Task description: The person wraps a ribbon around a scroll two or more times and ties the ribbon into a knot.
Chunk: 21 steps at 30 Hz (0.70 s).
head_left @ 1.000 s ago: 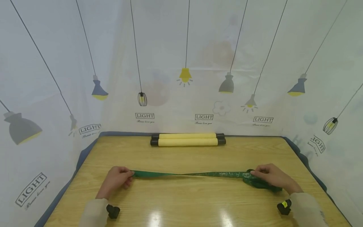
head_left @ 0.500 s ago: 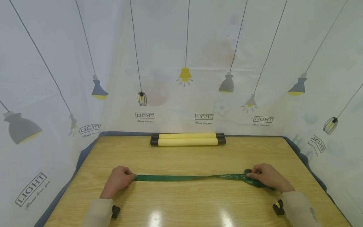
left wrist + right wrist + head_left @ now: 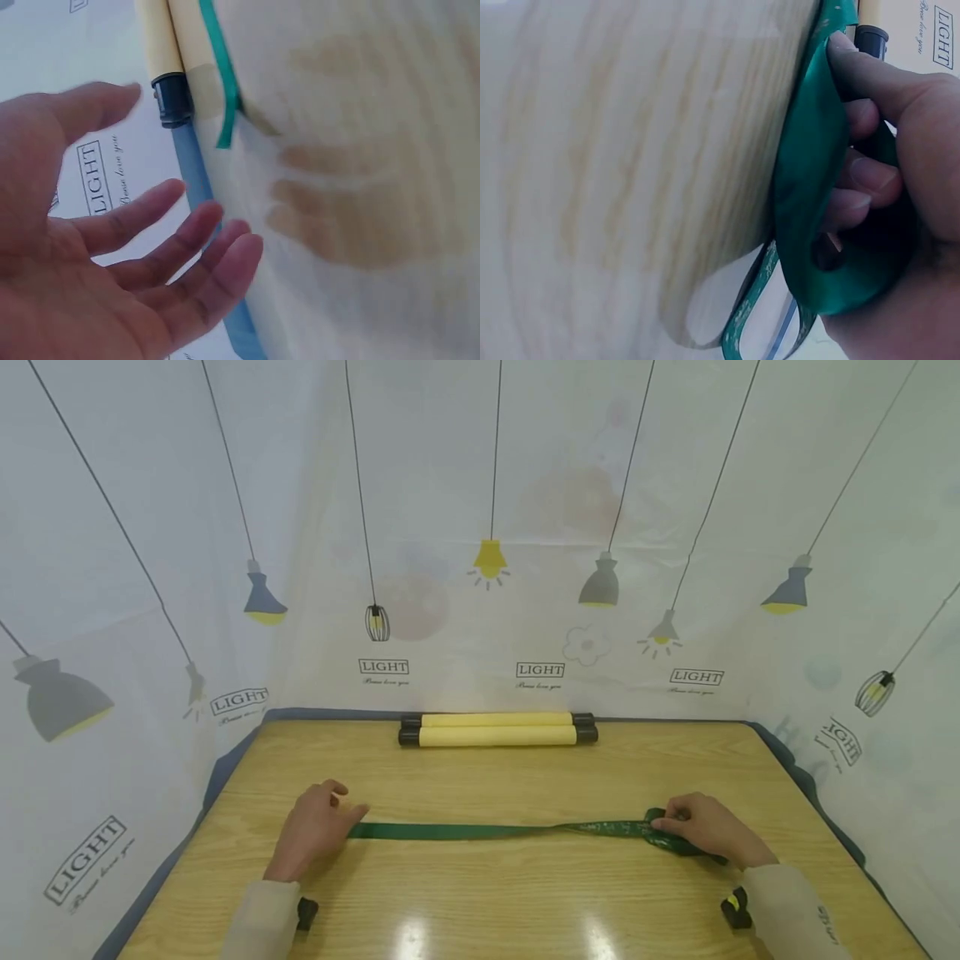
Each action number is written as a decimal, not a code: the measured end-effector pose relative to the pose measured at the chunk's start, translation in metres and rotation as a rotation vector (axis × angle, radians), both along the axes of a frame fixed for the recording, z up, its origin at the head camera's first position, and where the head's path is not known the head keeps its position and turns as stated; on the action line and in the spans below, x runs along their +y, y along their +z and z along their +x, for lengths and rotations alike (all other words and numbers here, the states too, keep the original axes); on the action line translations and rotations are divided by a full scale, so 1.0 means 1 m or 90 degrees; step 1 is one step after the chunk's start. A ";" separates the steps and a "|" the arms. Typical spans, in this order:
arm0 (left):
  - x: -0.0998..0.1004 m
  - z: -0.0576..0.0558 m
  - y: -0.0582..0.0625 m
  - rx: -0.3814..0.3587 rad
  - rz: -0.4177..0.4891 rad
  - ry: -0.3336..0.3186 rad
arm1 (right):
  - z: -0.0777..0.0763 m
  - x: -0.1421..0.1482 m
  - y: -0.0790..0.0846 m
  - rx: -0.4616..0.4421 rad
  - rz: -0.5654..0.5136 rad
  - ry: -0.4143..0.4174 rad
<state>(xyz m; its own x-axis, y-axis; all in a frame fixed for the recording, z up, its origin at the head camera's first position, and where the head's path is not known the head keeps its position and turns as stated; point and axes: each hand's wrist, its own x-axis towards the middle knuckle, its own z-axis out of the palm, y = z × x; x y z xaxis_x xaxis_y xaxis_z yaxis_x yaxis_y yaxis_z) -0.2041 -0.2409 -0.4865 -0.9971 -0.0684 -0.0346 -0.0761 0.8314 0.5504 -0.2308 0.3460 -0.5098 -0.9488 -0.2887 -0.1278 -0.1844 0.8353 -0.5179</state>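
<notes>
A green ribbon [image 3: 457, 832] stretches across the wooden table, with a twist right of its middle and pale printing on its right part. At its left end my left hand [image 3: 313, 827] has its fingers spread. The left wrist view shows that hand [image 3: 150, 247] apart from the ribbon's free end [image 3: 225, 135]. My right hand [image 3: 712, 828] pinches the ribbon on the right, where it gathers into loops. In the right wrist view, a wide loop of the ribbon [image 3: 810, 180] hangs around the curled fingers, and the thumb presses on it.
Two yellow rolls [image 3: 497, 735] with black end caps lie side by side at the table's back edge. A white sheet [image 3: 435, 485] printed with lamps hangs behind and at both sides. Blue cloth [image 3: 225, 768] shows along the table's edges [image 3: 247, 793].
The ribbon has come down flat against the table, and its twist has shifted right. My left hand has let go of its end and opened. The right hand moved slightly left, still holding.
</notes>
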 end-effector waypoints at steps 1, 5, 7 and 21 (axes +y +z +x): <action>0.001 -0.001 0.002 0.011 0.001 -0.008 | 0.000 0.000 0.000 -0.001 -0.001 0.000; 0.005 -0.010 0.010 0.041 0.004 -0.049 | -0.001 0.001 -0.002 -0.003 -0.007 0.001; 0.010 -0.016 0.013 0.050 0.001 -0.071 | -0.001 0.003 -0.002 -0.007 -0.011 0.004; 0.064 -0.065 0.041 0.117 -0.066 -0.217 | -0.003 0.005 -0.007 -0.008 -0.011 -0.007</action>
<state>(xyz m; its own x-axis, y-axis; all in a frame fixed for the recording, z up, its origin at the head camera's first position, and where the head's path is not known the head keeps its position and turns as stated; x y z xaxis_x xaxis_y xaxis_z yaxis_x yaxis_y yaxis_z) -0.2693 -0.1767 -0.4451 -0.9521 0.2739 0.1360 0.3057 0.8439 0.4409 -0.2339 0.3507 -0.5168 -0.9504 -0.2799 -0.1356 -0.1677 0.8283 -0.5347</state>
